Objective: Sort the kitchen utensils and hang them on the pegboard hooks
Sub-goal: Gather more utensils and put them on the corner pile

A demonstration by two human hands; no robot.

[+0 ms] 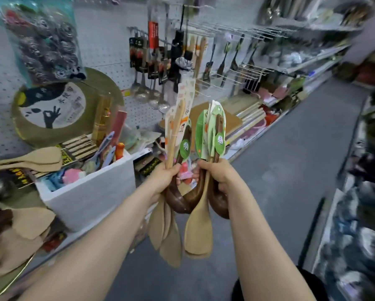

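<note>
Both hands are closed around bundles of utensils, held side by side and almost touching, in front of the person's body. The left hand (pixel 166 178) grips a clutch of pale wooden spatulas (pixel 167 231) together with a dark brown ladle (pixel 175 203). The right hand (pixel 218 173) grips dark ladles with green tags (pixel 219 135) and one pale spatula (pixel 198 227). In both bundles the long axis runs close to upright: tagged handle ends point up above the fists, while blades and bowls hang below them.

The pegboard (pixel 108 46) lies ahead of the hands and to their left, well apart from them, so neither bundle is near a hook yet. A row of empty wire hooks (pixel 206 83) juts out from it above and just beyond the handle tips, between already hung steel ladles (pixel 143 90) and dark spatulas (pixel 223 61). Hung wooden spatulas (pixel 200 51) sit higher, straight above the hands.

The left hand is on the pegboard side and looks the nearer one. With woods mixed in each fist, sorting probably comes first, and the upward tags already suit threading onto a hook. A white box (pixel 84 192) of assorted goods stands left of the left hand.
</note>
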